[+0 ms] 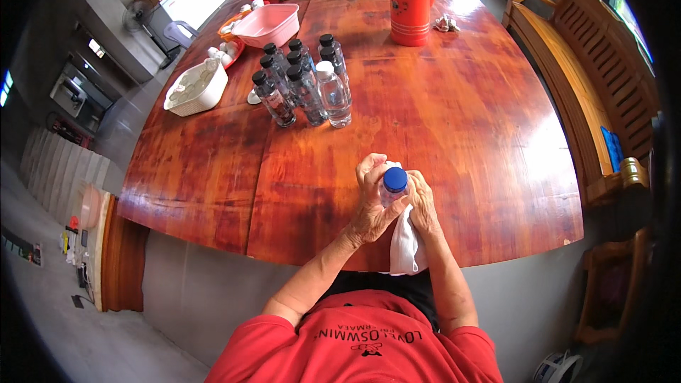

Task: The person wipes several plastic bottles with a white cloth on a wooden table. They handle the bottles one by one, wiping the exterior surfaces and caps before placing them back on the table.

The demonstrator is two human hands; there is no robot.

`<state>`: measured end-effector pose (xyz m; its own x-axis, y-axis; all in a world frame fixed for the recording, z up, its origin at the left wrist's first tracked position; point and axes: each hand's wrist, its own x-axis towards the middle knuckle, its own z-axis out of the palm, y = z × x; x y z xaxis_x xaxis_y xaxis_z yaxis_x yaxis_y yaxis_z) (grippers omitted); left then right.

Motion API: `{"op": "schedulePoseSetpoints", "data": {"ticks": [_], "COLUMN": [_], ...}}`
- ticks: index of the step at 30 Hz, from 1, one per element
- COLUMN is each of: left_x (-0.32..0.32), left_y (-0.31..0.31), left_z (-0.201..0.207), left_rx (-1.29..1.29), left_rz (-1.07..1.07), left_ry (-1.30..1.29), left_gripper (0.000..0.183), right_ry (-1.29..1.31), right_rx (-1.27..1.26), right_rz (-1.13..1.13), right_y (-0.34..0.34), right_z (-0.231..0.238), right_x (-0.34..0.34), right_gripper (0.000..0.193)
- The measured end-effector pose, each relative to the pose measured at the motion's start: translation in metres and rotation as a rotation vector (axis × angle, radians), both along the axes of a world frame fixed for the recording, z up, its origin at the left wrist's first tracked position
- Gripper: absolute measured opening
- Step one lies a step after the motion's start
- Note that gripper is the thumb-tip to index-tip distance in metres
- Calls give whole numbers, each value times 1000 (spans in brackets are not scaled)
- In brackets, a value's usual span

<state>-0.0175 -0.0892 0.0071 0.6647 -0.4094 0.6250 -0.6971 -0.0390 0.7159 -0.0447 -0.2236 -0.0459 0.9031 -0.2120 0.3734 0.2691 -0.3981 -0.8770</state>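
Note:
Near the front edge of the table I hold a clear bottle with a blue cap [395,179], its cap facing up toward me. My left hand [370,206] is wrapped round the bottle's left side, with the thumb across its front. On the other side my right hand [423,206] presses a white cloth [404,245] to the bottle; the cloth hangs down past the table edge. Most of the bottle's body is hidden by my fingers. Farther off, to the left, several clear bottles with black caps [305,89] stand in a group, with a white-capped bottle [333,96] at its right front.
The bottles stand on a glossy reddish wooden table [454,120]. Left of them are a white basket [197,89] and a pink basin [267,26]. A red thermos flask [410,3] stands at the far middle, by a crumpled rag [446,23]. A wooden bench [582,64] lines the right.

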Motion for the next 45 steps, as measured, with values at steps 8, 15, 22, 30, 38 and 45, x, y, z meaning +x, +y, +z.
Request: {"op": "schedulePoseSetpoints", "data": {"ticks": [8, 15, 22, 30, 38, 45], "left_x": [-7, -17, -23, -16, -15, -22], "left_y": [11, 12, 7, 2, 1, -6], "left_z": [-2, -8, -2, -10, -25, -39], "left_rx": [-106, -167, -198, -250, -145, -211], "left_rz": [-18, -54, -17, 12, 146, 280], "left_ry": [186, 320, 382, 284, 237, 171], "left_gripper": [54, 56, 53, 62, 62, 75], "right_ry": [190, 43, -298, -120, 144, 79], "right_rx": [-614, -147, 171, 374, -331, -559], "right_rz": [-81, -52, -37, 9, -146, -89], "right_y": [14, 13, 15, 20, 2, 10], "right_z": [17, 4, 110, 84, 13, 16], "right_x": [-72, -97, -43, 0, -8, -76], "right_gripper": [46, 35, 24, 30, 17, 83]}}
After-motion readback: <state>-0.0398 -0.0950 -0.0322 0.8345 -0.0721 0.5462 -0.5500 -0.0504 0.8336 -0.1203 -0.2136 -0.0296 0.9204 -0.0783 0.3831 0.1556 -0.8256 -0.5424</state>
